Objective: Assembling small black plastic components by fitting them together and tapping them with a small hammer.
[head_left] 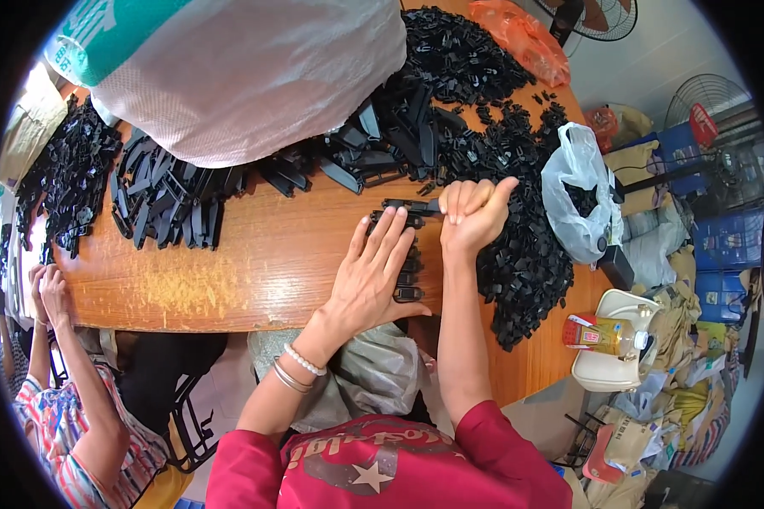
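Note:
My left hand [367, 276] lies flat with its fingers stretched out over a short row of black plastic pieces [408, 294] on the wooden table. Its fingertips rest by the far end of that row. Beside it, my right hand [475, 212] is closed in a fist, thumb pointing up and outward. A long, dark plastic piece [424, 206] runs from this fist toward the left fingertips; the fingers cover its right end. Just right of my right forearm spreads a heap of small black plastic parts [526, 280].
A big white woven sack [255, 85] stands on the table, with long black pieces [174, 187] heaped before it. A clear plastic bag [569, 204] sits at the right edge. Beyond are a bottle [603, 335] and a fan [709, 102]. A co-worker's hands [51, 293] are at far left.

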The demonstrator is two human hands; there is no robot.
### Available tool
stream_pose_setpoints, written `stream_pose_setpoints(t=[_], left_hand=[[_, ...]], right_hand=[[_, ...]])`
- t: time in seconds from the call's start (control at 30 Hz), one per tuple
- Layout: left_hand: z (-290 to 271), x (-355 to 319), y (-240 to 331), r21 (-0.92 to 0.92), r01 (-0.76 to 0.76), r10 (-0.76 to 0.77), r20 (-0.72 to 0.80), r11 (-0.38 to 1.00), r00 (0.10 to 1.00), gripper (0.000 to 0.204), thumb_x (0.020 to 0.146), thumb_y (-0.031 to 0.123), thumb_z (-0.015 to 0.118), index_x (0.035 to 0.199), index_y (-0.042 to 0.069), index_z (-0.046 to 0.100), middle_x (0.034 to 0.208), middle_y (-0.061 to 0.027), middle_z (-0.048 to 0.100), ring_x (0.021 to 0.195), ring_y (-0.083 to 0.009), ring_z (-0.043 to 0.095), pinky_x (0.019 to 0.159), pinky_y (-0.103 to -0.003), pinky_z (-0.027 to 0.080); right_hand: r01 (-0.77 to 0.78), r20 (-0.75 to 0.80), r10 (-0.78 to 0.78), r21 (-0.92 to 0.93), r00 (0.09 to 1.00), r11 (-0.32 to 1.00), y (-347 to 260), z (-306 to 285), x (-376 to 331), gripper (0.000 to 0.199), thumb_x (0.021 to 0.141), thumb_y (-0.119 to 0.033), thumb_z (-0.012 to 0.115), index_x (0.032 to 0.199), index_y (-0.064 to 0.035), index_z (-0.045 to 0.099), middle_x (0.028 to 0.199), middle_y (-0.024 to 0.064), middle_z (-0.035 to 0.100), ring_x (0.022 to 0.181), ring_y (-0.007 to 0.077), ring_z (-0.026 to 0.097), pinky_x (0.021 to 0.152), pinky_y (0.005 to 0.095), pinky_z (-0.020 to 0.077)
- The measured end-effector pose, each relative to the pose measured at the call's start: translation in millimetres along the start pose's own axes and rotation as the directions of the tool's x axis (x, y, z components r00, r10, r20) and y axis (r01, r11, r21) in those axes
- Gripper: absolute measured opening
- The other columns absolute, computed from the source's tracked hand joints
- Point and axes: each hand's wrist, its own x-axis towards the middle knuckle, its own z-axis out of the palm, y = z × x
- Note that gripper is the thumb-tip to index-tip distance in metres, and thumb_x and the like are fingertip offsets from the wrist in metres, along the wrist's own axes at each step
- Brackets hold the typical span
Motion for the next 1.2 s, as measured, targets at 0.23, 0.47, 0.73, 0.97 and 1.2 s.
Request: stream_pose_setpoints(t=[0.23, 0.47, 0.73, 0.97, 1.2], left_hand=[[6.1, 11.9, -6.8, -0.089, 0.017, -0.017, 0.008, 0.996, 1.000, 0.107, 0.061, 0.060, 0.078, 0.131, -0.009, 0.039, 0.143, -0.0255, 0.037, 0.138, -0.0372, 0.030, 0.115, -0.050, 0.019], [7.2, 10.4, -9.3, -0.100, 0.019, -0.014, 0.056, 0.995, 0.998, 0.104, 0.065, 0.065, 0.070, 0.129, -0.012, 0.042, 0.145, -0.0263, 0.035, 0.140, -0.0359, 0.027, 0.115, -0.047, 0.017], [4.9, 12.0, -10.7, -0.082, 0.036, -0.030, 0.073, 0.996, 0.997, 0.104, 0.065, 0.065, 0.069, 0.130, -0.011, 0.042, 0.145, -0.0254, 0.034, 0.140, -0.0352, 0.026, 0.115, -0.047, 0.017], [7.4, 10.2, -11.1, -0.087, 0.035, -0.027, 0.094, 0.996, 0.995, 0.104, 0.065, 0.065, 0.068, 0.131, -0.011, 0.042, 0.146, -0.0250, 0.034, 0.140, -0.0353, 0.025, 0.115, -0.049, 0.017], [8.6, 12.8, -11.8, -0.071, 0.040, -0.031, 0.119, 0.997, 0.992, 0.103, 0.066, 0.066, 0.065, 0.132, -0.010, 0.041, 0.146, -0.0251, 0.033, 0.140, -0.0362, 0.025, 0.115, -0.050, 0.015]], right_hand=[[-0.090, 0.008, 0.092, -0.138, 0.996, 0.986, 18.1, 10.3, 8.5, 0.064, 0.102, -0.049, 0.029, 0.048, -0.0145, 0.025, 0.039, -0.0005, 0.027, 0.033, 0.0111, 0.026, 0.038, 0.0262, 0.0260], [0.051, -0.036, -0.057, -0.139, 0.998, 0.989, 11.0, 8.5, 0.3, 0.064, 0.102, -0.049, 0.024, 0.049, -0.0145, 0.025, 0.039, 0.0002, 0.027, 0.032, 0.0121, 0.026, 0.037, 0.0270, 0.0259], [0.050, -0.014, -0.054, -0.197, 0.998, 0.979, 15.7, 4.4, 0.3, 0.064, 0.102, -0.050, 0.026, 0.049, -0.0142, 0.027, 0.039, 0.0000, 0.028, 0.033, 0.0119, 0.026, 0.038, 0.0269, 0.0266], [0.062, -0.037, -0.070, -0.183, 0.997, 0.981, 15.2, 3.6, -3.1, 0.062, 0.103, -0.049, 0.026, 0.051, -0.0141, 0.027, 0.040, -0.0003, 0.028, 0.033, 0.0117, 0.027, 0.039, 0.0268, 0.0266], [0.018, 0.020, -0.012, -0.361, 1.000, 0.932, 17.0, 17.5, 5.1, 0.060, 0.104, -0.040, 0.032, 0.050, -0.0134, 0.026, 0.041, 0.0000, 0.029, 0.034, 0.0110, 0.027, 0.038, 0.0264, 0.0268]])
